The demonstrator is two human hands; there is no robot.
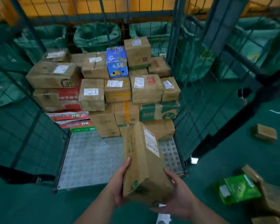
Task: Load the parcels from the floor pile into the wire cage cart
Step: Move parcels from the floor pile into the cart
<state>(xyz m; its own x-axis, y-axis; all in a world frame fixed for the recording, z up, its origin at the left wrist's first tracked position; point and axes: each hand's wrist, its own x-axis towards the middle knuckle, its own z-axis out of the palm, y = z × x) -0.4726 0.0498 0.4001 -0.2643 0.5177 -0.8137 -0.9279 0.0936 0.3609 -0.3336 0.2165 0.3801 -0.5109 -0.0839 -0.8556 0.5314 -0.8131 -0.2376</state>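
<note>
your left hand point(120, 180) and right hand point(179, 197) both clutching a brown parcel point(141, 159) by its near end, parcel right at the wire cage cart point(90, 156) open front, stacked boxes point(120, 89) at the cart's back

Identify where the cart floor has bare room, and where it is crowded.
Free: the metal floor plate front-left, between the left wire wall and the held box; a narrow strip by the right wall. Crowded: the stacked parcels behind.
</note>
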